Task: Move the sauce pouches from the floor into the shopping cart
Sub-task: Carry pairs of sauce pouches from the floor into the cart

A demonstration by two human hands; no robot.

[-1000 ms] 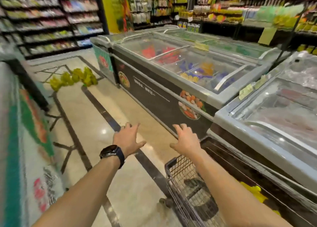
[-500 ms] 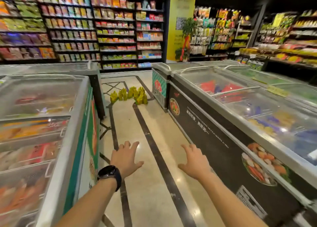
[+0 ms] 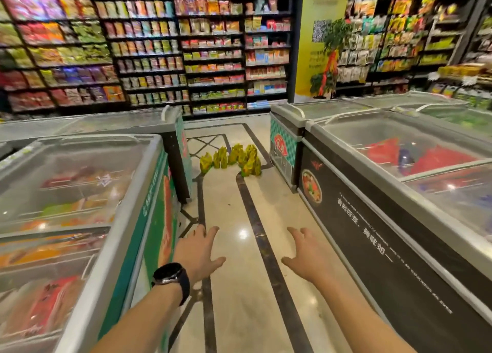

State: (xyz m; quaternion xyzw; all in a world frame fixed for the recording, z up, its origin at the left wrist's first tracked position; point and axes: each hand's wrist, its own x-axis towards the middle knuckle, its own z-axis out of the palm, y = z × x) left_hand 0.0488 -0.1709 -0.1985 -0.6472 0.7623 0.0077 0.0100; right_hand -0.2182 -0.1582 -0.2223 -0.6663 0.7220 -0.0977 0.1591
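Note:
Several yellow-green sauce pouches [image 3: 232, 157] stand upright in a cluster on the floor, far down the aisle between two freezers. My left hand [image 3: 198, 251], with a black watch on its wrist, reaches forward with fingers spread and holds nothing. My right hand [image 3: 306, 255] reaches forward beside it, fingers also spread and empty. Both hands hover above the floor, well short of the pouches. The shopping cart is out of view.
A glass-topped chest freezer [image 3: 149, 182] lines the left side of the aisle and a black-fronted one [image 3: 359, 214] lines the right. A beige tiled floor [image 3: 239, 286] with dark stripes runs between them. Stocked shelves [image 3: 186, 54] fill the back wall.
The view has swung left, away from the cart, which has left the frame. The pouches now lie straight ahead and nearer. Both hands stay stretched forward and empty.

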